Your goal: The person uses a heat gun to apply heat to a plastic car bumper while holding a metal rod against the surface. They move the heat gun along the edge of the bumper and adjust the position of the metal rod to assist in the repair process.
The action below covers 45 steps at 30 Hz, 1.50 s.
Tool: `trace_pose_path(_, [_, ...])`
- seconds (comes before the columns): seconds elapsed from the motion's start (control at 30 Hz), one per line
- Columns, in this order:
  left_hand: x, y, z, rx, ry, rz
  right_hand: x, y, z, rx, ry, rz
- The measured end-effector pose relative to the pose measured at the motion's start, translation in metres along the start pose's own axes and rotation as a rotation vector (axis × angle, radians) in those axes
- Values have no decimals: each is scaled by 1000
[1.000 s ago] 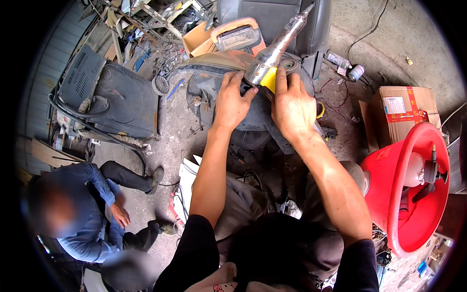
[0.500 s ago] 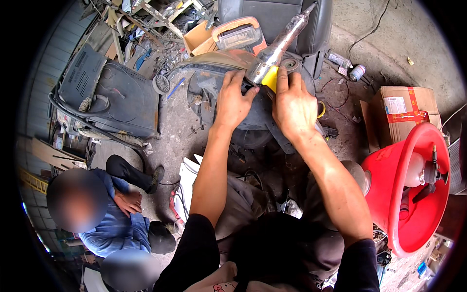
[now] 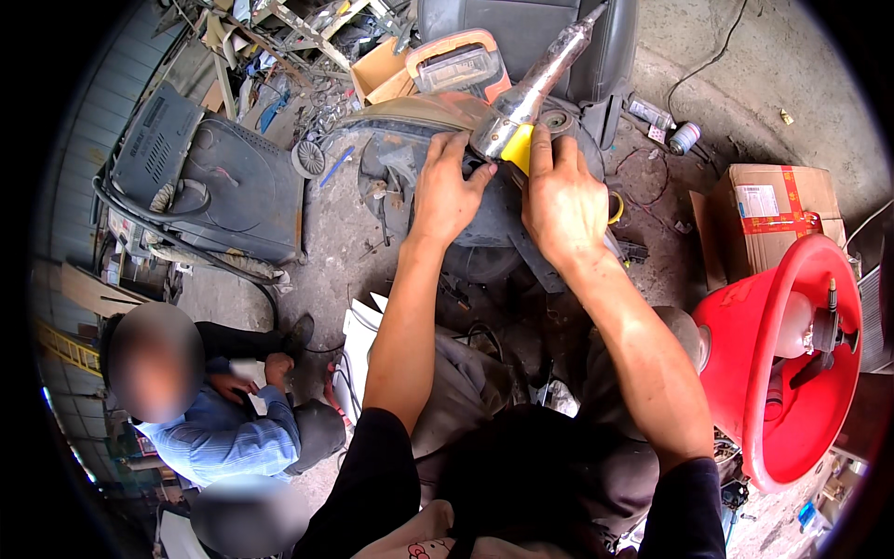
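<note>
A silver tapered metal tool [image 3: 535, 88] with a yellow piece [image 3: 518, 147] at its base lies diagonally over a large dark, curved part [image 3: 494, 233]. My left hand [image 3: 446, 199] has its fingers curled on that part just left of the tool's base, thumb beside it. My right hand [image 3: 565, 210] holds on at the yellow piece, index finger extended along it; what lies under its palm is hidden. A round dark fitting [image 3: 557, 122] shows just beyond my right fingertips.
A black seat [image 3: 484, 28], orange-rimmed case [image 3: 438, 61] and open carton [image 3: 377, 70] stand behind. Grey panels [image 3: 233, 186] and scrap [image 3: 279, 47] lie left; a seated person [image 3: 223, 438] is lower left. A taped box [image 3: 773, 205], spray cans [image 3: 684, 137] and red tub [image 3: 726, 363] are right.
My hands and the tool stay almost still, shifted very slightly upward. The seated person at lower left has shifted right and moved their hands and legs.
</note>
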<state>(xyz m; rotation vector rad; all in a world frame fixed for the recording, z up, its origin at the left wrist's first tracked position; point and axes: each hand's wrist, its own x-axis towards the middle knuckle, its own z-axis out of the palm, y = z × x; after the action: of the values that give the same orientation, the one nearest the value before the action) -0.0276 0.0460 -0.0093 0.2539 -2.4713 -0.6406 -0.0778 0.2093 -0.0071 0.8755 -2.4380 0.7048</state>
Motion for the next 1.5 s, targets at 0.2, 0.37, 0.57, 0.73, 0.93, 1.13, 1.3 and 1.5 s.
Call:
trace_pose_path(0.2, [1,1,0,0,1,7,0,1,1,44,-23,32])
trace_pose_path(0.37, [0,1,0,-5,-1,1,1,0,1,-20,1,8])
trace_pose_path(0.57, [0,0,0,4,-4,15,0,0,3,-25,13,3])
trace_pose_path(0.73, [0,0,0,-10,-5,-6,1,0,2,-21,-4,6])
trace_pose_path(0.93, [1,1,0,0,-4,-9,0,1,3,-22,-2,5])
trace_pose_path(1.13, [0,0,0,-4,-1,-10,0,0,1,-14,-9,0])
trace_pose_path(1.3, [1,-1,1,-5,4,1,0,0,2,-24,5,-2])
trace_pose_path(1.5, [0,2,0,3,1,-4,0,0,2,-38,16,-3])
